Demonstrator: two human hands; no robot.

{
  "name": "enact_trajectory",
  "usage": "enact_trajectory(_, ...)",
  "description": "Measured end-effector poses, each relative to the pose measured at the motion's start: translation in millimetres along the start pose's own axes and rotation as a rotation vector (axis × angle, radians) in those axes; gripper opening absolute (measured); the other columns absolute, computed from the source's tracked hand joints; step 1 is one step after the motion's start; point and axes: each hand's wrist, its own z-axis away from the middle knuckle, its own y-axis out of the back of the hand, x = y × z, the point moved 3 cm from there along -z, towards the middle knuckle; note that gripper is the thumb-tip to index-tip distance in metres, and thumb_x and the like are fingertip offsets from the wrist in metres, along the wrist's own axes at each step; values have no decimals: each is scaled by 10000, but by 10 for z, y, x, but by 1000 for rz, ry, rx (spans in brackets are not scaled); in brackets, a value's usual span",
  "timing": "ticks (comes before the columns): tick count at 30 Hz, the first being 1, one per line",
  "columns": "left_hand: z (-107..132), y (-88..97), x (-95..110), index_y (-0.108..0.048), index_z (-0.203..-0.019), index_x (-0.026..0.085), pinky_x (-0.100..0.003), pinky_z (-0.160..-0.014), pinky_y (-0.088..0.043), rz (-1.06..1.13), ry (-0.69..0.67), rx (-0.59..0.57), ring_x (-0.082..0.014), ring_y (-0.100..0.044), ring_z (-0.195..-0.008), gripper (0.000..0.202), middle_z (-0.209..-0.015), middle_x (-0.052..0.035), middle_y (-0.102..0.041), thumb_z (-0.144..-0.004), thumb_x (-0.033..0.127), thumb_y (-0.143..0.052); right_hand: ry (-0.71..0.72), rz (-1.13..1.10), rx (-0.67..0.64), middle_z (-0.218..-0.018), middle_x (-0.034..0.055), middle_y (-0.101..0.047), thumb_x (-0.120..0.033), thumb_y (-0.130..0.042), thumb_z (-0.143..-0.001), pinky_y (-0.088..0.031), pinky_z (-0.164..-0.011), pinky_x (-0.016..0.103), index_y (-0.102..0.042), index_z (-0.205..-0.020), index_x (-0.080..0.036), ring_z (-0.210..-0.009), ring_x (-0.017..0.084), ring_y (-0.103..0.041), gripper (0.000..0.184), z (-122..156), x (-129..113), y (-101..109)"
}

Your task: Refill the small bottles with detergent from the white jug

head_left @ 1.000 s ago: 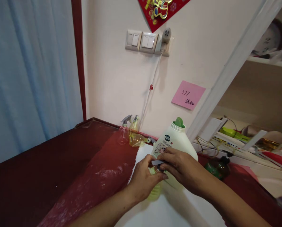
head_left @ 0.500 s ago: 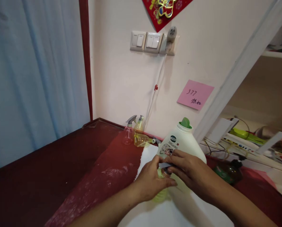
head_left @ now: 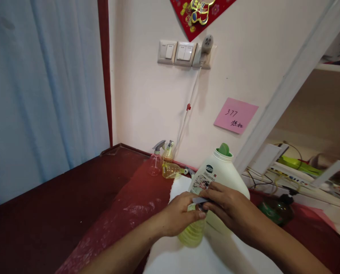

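Observation:
A small clear yellow spray bottle (head_left: 191, 234) stands on white paper in front of me, with yellowish liquid inside. My left hand (head_left: 177, 216) is closed around its upper part, thumb on the near side. My right hand (head_left: 229, 203) pinches the grey spray head (head_left: 199, 200) at the bottle's top; its fingers partly cover the neck, and I cannot tell how tightly the head is seated. Just behind the hands is a large pale jug (head_left: 229, 176) without a cap, a green spout (head_left: 223, 149) showing in its mouth.
Near the wall, a pink spray bottle (head_left: 155, 164) and a small yellow one (head_left: 168, 153) stand upright, and another yellow bottle (head_left: 171, 170) lies on its side. A brown pump bottle (head_left: 278, 209) is to the right, below a cluttered shelf. White paper (head_left: 170, 258) covers part of the red table.
My left hand has shifted slightly left and up around the bottle, uncovering more of its lower body. My right hand keeps its pinch on the spray head.

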Motion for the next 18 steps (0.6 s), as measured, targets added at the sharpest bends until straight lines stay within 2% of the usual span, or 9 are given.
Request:
enact_trajectory(3,24,-50,23,-684,-1120,209,-406,-986,-425,-63,94,137,-303,-590,-1111,454,-1174,-70,-691,-708,327,-835,-11,-10,2,-1023,46,-595,-255,-465,-1054,-475,-818,391,-668,-1177,-284,-931,224,-617,240,7,8,0)
enact_trajectory(5,33,-83,22,-658,-1059,208,-363,-902,-445,-89,164,238,-275,-606,-1032,483,-1123,-47,-702,-641,284,-887,-10,-2,5,-1019,45,-591,-260,-459,-1054,-474,-806,394,-669,-1162,-282,-920,226,-615,237,5,12,-3)
enact_trajectory(8,30,-109,-2,-633,-921,199,-310,-797,-430,-112,196,330,-229,-599,-913,415,-996,-11,-697,-607,245,-901,-13,-1,11,-1017,48,-593,-268,-467,-1049,-472,-802,394,-680,-1102,-263,-921,229,-615,220,-2,17,-9)
enact_trajectory(11,24,-106,-40,-650,-911,197,-290,-758,-416,-93,162,319,-216,-589,-882,369,-934,6,-686,-629,248,-884,-13,-1,13,-1025,52,-598,-256,-465,-1046,-474,-806,394,-679,-1159,-270,-927,230,-616,243,-5,19,-12)
enact_trajectory(15,29,-56,-50,-685,-978,197,-307,-798,-422,-112,110,248,-237,-593,-943,310,-985,-19,-692,-717,298,-820,-7,-6,24,-1018,50,-599,-250,-470,-1045,-477,-800,390,-677,-1187,-268,-909,224,-618,251,-3,13,-6)
enact_trajectory(18,23,-9,-22,-701,-1019,185,-342,-867,-431,-126,51,137,-250,-604,-976,267,-1030,-46,-695,-793,320,-744,-9,-6,25,-1008,49,-598,-251,-470,-1045,-476,-799,386,-686,-1131,-251,-904,220,-617,232,-1,5,1)
